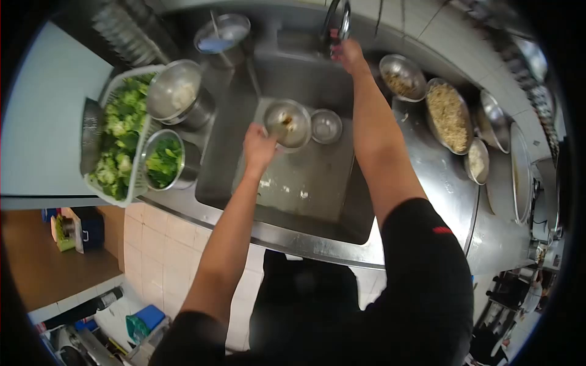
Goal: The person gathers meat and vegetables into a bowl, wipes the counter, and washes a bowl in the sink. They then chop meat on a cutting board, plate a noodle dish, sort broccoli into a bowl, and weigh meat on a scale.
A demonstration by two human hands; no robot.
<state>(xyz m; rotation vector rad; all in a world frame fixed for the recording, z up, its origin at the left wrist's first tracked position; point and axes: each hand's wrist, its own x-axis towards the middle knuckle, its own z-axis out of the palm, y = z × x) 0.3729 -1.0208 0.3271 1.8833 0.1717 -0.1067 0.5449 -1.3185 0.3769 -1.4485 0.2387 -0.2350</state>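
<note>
My left hand [259, 146] is closed on the near left rim of a round metal bowl [292, 116], which has brownish bits inside. Right beside that bowl, a smaller metal bowl [326, 126] sits in the steel sink [305, 183]. At the back of the sink my right hand [348, 53] is at the faucet [346, 21], its fingers closed around the lower part, where something reddish shows. Shallow water with bright reflections covers the sink's bottom.
Left of the sink stand a white basket of broccoli [93, 181], a metal pot of greens [163, 160], a metal bowl [175, 90] and a pot [223, 33]. Along the right counter are bowls of chopped food [448, 116] [403, 77] and a white-filled bowl [478, 161].
</note>
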